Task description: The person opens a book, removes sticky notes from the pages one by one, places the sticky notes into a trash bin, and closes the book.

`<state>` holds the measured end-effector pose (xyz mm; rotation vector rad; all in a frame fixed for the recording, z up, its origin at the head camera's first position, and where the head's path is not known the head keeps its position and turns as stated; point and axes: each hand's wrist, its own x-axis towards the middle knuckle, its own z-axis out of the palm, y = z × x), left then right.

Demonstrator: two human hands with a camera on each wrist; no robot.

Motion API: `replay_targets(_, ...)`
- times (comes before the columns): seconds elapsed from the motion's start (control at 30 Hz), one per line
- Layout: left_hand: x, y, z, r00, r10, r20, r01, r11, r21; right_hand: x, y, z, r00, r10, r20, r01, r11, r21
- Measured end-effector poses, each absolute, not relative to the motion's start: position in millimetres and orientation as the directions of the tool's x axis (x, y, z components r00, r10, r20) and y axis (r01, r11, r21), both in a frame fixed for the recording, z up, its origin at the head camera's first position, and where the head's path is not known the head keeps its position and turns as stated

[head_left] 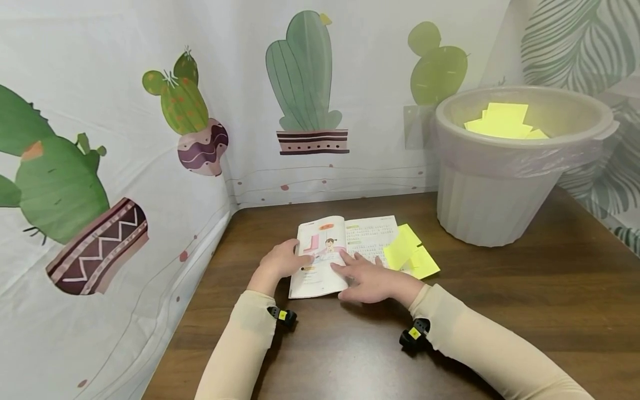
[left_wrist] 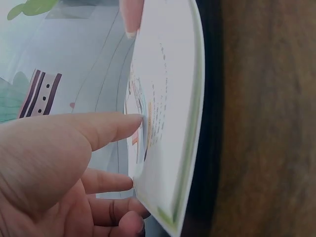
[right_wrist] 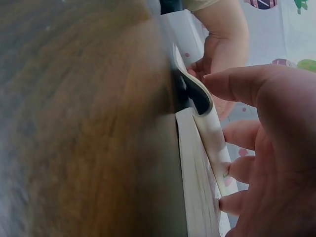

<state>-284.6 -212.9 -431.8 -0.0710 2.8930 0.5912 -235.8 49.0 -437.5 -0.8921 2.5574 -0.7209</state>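
Observation:
An open book (head_left: 320,283) with a picture page on the left and a text page on the right lies on the table. My left hand (head_left: 280,261) holds its left edge, the thumb on the picture page and the other fingers at the outer edge. With its fingers spread, my right hand (head_left: 370,279) presses on the pages beside the central fold. The right wrist view shows the page stack (right_wrist: 190,163) from the side, the left part bulging up near the spine. Yellow sticky notes (head_left: 424,262) lie at the book's right side, partly over the text page.
A pale grey bin (head_left: 492,200) with a plastic liner stands at the back right, yellow paper pieces (head_left: 505,119) inside. The brown wooden table (head_left: 340,350) meets a white cactus-print cloth (head_left: 240,66) at the back and left.

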Motion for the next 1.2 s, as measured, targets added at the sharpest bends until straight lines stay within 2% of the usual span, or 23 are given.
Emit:
replay_targets(0.33, -282, -209, -430, -0.98, -0.019, -0.199, -0.081, 0.948, 0.309, -233, 46, -439, -0.749, -0.647, -0.138, -0.504, 0.694, -0.514)
replay_targets(0.9, -282, -209, -429, -0.971, -0.02, -0.237, -0.083, 0.962, 0.26, -236, 46, -438, -0.745, -0.65, -0.149, -0.494, 0.688, -0.531)
replay_targets(1.07, -282, -207, -428, -0.978, -0.019, -0.21, -0.073, 0.964, 0.254, -238, 48, -436, -0.739, -0.661, -0.131, -0.495, 0.664, -0.56)
replay_targets(1.2, -285, -202, -428, -0.987, 0.025, -0.158, -0.019, 0.961, 0.275, -241, 54, -431, -0.707, -0.698, -0.108, -0.528, 0.624, -0.576)
